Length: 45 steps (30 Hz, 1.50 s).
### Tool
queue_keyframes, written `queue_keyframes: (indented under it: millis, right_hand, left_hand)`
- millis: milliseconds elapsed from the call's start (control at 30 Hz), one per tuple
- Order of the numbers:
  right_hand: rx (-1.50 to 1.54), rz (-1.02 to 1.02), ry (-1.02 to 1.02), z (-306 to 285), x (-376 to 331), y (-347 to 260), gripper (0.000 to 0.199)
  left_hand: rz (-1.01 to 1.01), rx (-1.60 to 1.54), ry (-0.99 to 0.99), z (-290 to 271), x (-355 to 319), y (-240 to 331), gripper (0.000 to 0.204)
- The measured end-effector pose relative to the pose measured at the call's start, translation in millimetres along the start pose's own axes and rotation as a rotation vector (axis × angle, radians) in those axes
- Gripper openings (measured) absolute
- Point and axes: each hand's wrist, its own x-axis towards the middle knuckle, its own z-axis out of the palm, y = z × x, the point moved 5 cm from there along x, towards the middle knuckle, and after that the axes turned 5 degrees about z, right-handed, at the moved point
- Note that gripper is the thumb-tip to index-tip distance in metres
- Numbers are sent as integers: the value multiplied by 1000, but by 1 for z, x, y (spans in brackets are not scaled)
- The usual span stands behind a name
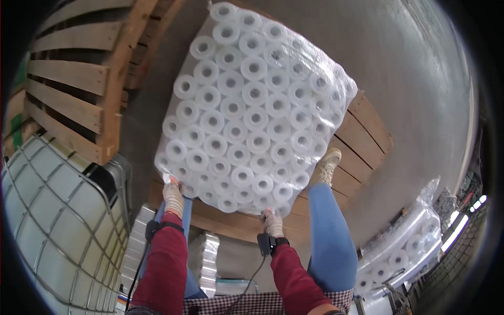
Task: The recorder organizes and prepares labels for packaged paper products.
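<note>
Pallets (pixel 68 69), wrapped rolls (pixel 254 101) and a caged tank (pixel 63 210) suggest a warehouse.

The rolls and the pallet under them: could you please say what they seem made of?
The rolls look smooth and are probably plastic, being milky and translucent. The pallet appears to be unpainted, matte wood, given its brown, slatted surface.

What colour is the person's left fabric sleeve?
The left fabric sleeve is dark red, clearest in head view.
</note>
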Motion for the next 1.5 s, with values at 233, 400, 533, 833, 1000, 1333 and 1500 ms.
queue_keyframes:
  millis: [233, 400, 533, 833, 1000, 1333, 1500]
  right_hand:
    - [89, -120, 50, -29, -4, -16, 36]
    - [128, -144, 7, -49, 18, -29, 37]
    - [-145, -116, 58, -66, 81, -31, 30]
    - [-207, -21, 58, 7, 72, -33, 38]
    - [-282, -177, -114, 79, 67, -33, 38]
    - [-256, -24, -134, 58, 61, -14, 32]
    - [-327, -168, -148, 46, 34, -40, 24]
  left_hand:
    - [-140, -97, 95, 13, -6, -46, 31]
    - [-195, -137, 107, 23, -12, -63, 24]
    - [-276, -82, 151, 45, -24, -73, 21]
    - [-61, -70, 104, 48, -18, 29, 22]
    - [188, 101, -17, 51, 36, 96, 25]
    - [89, 437, -179, 51, 79, 55, 33]
    - [126, 333, -151, 53, 73, 44, 31]
